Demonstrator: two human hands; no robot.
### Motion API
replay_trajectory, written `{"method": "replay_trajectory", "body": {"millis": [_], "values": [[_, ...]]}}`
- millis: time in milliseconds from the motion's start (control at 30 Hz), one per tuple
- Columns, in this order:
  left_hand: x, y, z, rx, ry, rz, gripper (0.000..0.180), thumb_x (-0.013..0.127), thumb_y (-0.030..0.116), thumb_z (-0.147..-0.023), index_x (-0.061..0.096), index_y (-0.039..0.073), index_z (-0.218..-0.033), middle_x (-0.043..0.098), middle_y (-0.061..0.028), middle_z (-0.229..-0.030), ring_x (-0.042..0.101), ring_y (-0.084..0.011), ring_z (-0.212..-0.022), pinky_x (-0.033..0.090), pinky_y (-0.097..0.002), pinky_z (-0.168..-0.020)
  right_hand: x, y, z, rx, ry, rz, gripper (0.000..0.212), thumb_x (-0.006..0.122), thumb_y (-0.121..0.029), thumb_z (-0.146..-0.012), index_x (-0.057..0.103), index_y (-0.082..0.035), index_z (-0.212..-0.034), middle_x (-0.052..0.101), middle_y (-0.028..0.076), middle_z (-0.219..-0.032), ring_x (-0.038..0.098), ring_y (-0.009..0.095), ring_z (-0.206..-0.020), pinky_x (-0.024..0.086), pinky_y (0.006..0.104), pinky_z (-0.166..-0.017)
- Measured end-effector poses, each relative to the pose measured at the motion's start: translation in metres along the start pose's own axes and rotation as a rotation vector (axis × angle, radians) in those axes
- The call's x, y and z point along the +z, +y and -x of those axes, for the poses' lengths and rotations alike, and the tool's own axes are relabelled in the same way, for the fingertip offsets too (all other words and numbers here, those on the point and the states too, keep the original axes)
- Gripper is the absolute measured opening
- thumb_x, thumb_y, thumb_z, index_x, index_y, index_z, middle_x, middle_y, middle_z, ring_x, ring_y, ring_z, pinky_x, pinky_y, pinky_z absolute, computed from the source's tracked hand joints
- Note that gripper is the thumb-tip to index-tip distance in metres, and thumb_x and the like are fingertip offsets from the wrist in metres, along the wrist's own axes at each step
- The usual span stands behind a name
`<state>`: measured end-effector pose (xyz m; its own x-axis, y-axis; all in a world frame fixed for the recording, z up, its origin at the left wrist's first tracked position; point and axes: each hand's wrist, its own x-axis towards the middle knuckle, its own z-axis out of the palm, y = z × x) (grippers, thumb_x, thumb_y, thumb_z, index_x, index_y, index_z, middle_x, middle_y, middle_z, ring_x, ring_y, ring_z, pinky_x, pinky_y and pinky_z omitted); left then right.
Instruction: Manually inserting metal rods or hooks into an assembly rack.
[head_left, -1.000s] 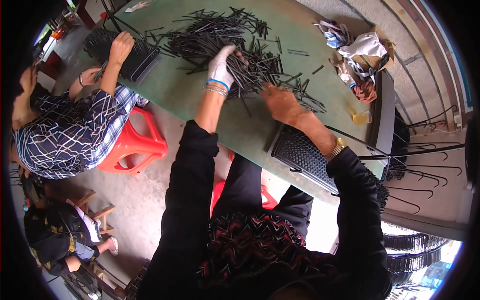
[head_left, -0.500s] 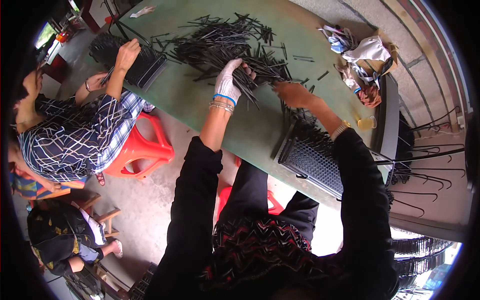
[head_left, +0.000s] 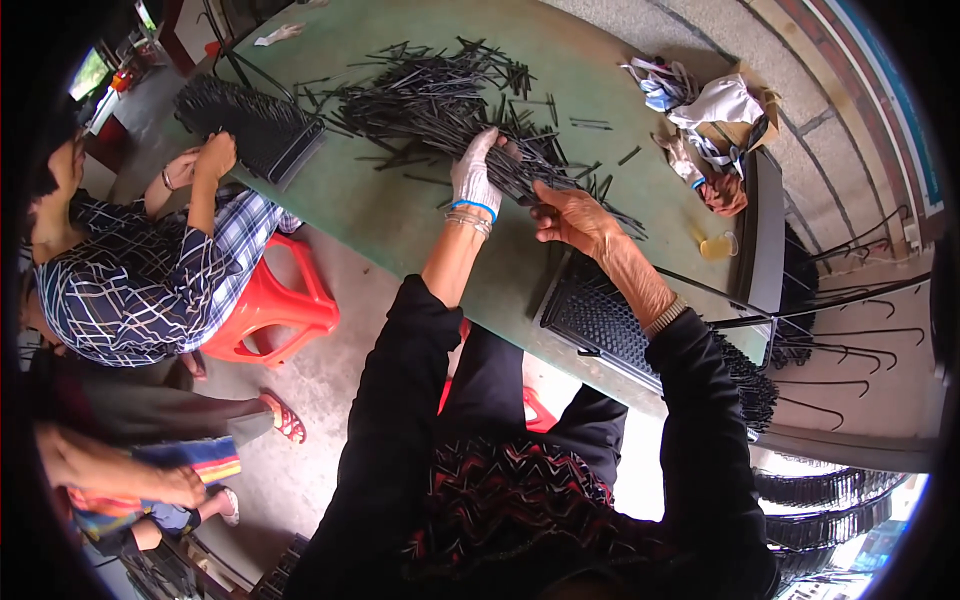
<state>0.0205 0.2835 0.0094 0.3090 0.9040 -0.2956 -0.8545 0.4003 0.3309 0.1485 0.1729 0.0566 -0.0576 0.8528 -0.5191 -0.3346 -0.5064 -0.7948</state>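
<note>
Nearest the body, at the near edge of the green surface [head_left: 400, 215], a black perforated tray [head_left: 600, 320] sits just under the right forearm. Above it, the bare right hand [head_left: 575, 215] is curled, thumb and fingers pinching the near end of a bundle of thin black rods [head_left: 530, 175]. The left hand [head_left: 475, 175], in a white glove with a blue cuff, is closed over the same bundle just beside the right, where it meets the big loose heap of rods [head_left: 430, 95] spread across the middle of the surface. The step in hand looks like gathering and evening up a handful of rods drawn out of the heap; the next move would likely call for a firm two-handed hold so the rods stay parallel and do not fan out or snag. Farther left, another person's hands [head_left: 200, 160] work at a second black tray [head_left: 250, 125]. At the far right lies a pile of rags [head_left: 715, 110].
</note>
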Motion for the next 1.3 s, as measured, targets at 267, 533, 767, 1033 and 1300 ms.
{"method": "replay_trajectory", "body": {"millis": [267, 533, 767, 1033, 1300], "values": [[-0.005, 0.012, -0.019, -0.096, -0.036, 0.126, 0.024, 0.065, 0.025, -0.089, 0.054, 0.009, -0.075, 0.058, -0.0041, -0.072, 0.058, -0.0204, -0.068, 0.054, -0.0436, -0.078, -0.01, -0.014, 0.036, -0.062, 0.153, 0.298, 0.023, 0.062, -0.019, -0.092, 0.061, 0.002, -0.082, 0.053, 0.001, -0.069, 0.05, 0.008, -0.054, 0.054, 0.0266, -0.052], [-0.024, 0.002, 0.024, -0.363, -0.338, -0.116, 0.021, 0.058, 0.02, -0.094, 0.063, 0.002, -0.103, 0.069, -0.0124, -0.098, 0.068, -0.0291, -0.089, 0.055, -0.0452, -0.085, -0.004, -0.031, 0.028, -0.469, 0.415, 0.579, 0.026, 0.057, -0.021, -0.093, 0.062, 0.004, -0.089, 0.056, 0.003, -0.07, 0.054, 0.012, -0.056, 0.051, 0.0287, -0.053], [-0.026, -0.019, 0.045, -0.394, -0.148, -0.045, 0.025, 0.067, 0.026, -0.089, 0.067, 0.007, -0.106, 0.07, -0.0046, -0.099, 0.066, -0.0169, -0.086, 0.054, -0.0316, -0.078, 0.023, 0.026, -0.006, -0.757, 0.663, 1.624, 0.015, 0.058, -0.018, -0.09, 0.058, -0.01, -0.103, 0.059, 0.016, -0.094, 0.063, 0.039, -0.081, 0.053, 0.0466, -0.068], [-0.047, -0.015, 0.042, 0.074, -0.061, -0.463, 0.028, 0.075, 0.013, -0.076, 0.068, -0.003, -0.099, 0.068, -0.006, -0.087, 0.063, -0.0178, -0.073, 0.052, -0.0316, -0.071, 0.053, 0.014, 0.003, -0.892, 0.662, 1.274, 0.085, 0.074, -0.045, -0.079, 0.036, 0.009, -0.133, 0.05, 0.027, -0.12, 0.053, 0.043, -0.109, 0.048, 0.0465, -0.091], [-0.093, -0.042, 0.053, 0.324, -0.147, -1.29, 0.036, 0.056, 0.025, -0.092, 0.05, 0.002, -0.119, 0.064, -0.0159, -0.114, 0.063, -0.0264, -0.101, 0.049, -0.0379, -0.088, 0.074, 0.052, -0.012, -0.678, 0.57, 0.676, 0.077, 0.074, -0.036, -0.08, 0.036, -0.009, -0.141, 0.055, 0.023, -0.125, 0.058, 0.038, -0.111, 0.047, 0.0432, -0.093]]}}
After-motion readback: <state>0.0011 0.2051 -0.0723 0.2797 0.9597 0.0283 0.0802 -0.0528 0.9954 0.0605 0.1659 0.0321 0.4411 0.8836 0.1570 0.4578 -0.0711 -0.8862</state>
